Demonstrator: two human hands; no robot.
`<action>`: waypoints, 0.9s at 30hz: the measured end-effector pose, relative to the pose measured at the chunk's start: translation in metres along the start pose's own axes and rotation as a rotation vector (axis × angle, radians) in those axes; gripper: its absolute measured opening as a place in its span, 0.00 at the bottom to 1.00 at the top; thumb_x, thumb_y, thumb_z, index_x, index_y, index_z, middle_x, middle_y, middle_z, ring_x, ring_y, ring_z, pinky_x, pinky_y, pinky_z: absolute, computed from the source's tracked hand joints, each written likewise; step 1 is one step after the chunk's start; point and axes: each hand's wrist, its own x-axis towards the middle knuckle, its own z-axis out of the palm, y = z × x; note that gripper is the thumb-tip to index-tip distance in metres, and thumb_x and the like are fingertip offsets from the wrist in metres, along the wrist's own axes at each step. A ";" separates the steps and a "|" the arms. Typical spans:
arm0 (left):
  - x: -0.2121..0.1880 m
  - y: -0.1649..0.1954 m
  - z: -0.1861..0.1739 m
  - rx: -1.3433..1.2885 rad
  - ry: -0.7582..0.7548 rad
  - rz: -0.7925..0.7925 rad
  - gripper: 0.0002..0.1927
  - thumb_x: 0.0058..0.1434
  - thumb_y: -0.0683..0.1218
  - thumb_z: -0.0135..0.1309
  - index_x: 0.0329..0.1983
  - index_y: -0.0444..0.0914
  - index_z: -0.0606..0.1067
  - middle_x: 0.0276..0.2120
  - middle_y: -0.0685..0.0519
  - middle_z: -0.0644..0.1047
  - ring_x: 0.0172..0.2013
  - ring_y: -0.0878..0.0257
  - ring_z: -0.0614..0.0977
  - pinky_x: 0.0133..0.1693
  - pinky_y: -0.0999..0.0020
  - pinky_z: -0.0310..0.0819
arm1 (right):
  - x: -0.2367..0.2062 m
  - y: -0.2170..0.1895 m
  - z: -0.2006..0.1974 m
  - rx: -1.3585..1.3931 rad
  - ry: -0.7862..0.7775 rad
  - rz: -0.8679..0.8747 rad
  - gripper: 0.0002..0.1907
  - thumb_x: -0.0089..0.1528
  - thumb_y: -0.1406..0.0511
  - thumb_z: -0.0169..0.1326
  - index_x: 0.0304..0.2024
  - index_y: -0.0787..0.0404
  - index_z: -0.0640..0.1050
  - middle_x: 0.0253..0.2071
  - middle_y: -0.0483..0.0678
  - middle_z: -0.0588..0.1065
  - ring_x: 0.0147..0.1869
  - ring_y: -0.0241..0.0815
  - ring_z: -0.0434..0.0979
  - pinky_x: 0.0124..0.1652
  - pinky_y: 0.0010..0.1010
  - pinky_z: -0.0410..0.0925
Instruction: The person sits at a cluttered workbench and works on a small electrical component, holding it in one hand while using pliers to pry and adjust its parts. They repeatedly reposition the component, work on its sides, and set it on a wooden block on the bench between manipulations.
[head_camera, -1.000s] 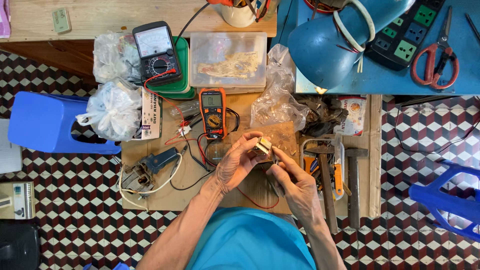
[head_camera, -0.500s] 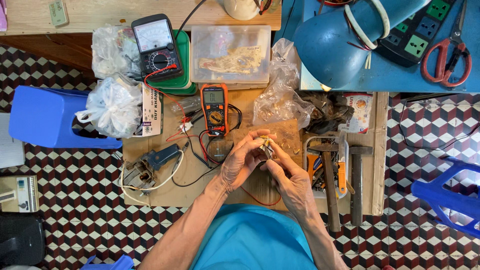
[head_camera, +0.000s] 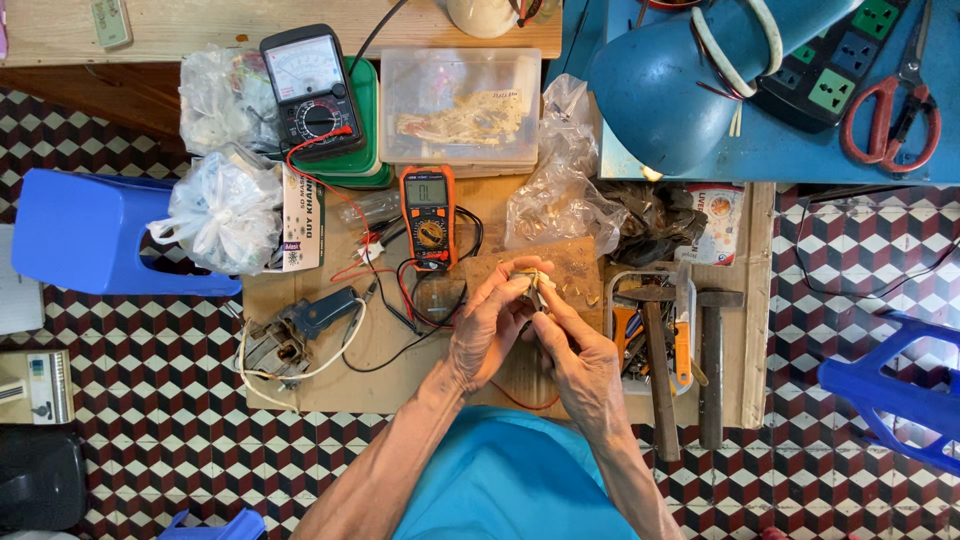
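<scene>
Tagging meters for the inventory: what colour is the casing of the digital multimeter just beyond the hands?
Orange casing around a dark face, on the digital multimeter; seen in the head view.

Both hands meet at the centre of the frame over a wooden board (head_camera: 575, 270), the left hand (head_camera: 488, 335) touching the right hand (head_camera: 580, 360), a small part (head_camera: 528, 282) pinched between them; just upper left of them a digital multimeter (head_camera: 430, 215) lies on the low table (head_camera: 330, 385); further up left, an analogue meter (head_camera: 310, 95); at top centre, a plastic box (head_camera: 460, 110); two hammers (head_camera: 655, 370) lie to the right; a plastic stool (head_camera: 90, 235) stands at the left edge; scissors (head_camera: 895, 100) at upper right.
</scene>
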 end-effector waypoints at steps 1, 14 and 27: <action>-0.001 -0.002 0.002 -0.006 0.022 0.008 0.17 0.70 0.48 0.50 0.61 0.39 0.71 0.57 0.55 0.76 0.48 0.68 0.74 0.50 0.70 0.68 | 0.000 0.000 0.000 0.005 0.001 0.000 0.26 0.67 0.64 0.53 0.69 0.54 0.72 0.33 0.40 0.78 0.30 0.26 0.67 0.30 0.18 0.65; -0.002 -0.023 0.010 0.009 0.098 0.174 0.16 0.71 0.44 0.50 0.61 0.38 0.72 0.47 0.55 0.76 0.45 0.70 0.75 0.49 0.75 0.71 | -0.005 -0.009 0.004 0.133 0.032 0.027 0.25 0.67 0.63 0.53 0.68 0.54 0.73 0.31 0.40 0.76 0.28 0.26 0.68 0.26 0.17 0.63; -0.001 -0.036 0.014 0.184 0.146 0.344 0.17 0.74 0.44 0.51 0.65 0.38 0.71 0.50 0.53 0.73 0.43 0.72 0.72 0.40 0.78 0.70 | -0.006 -0.012 0.008 0.263 0.073 0.018 0.23 0.69 0.63 0.50 0.66 0.58 0.74 0.31 0.44 0.76 0.28 0.28 0.69 0.23 0.18 0.63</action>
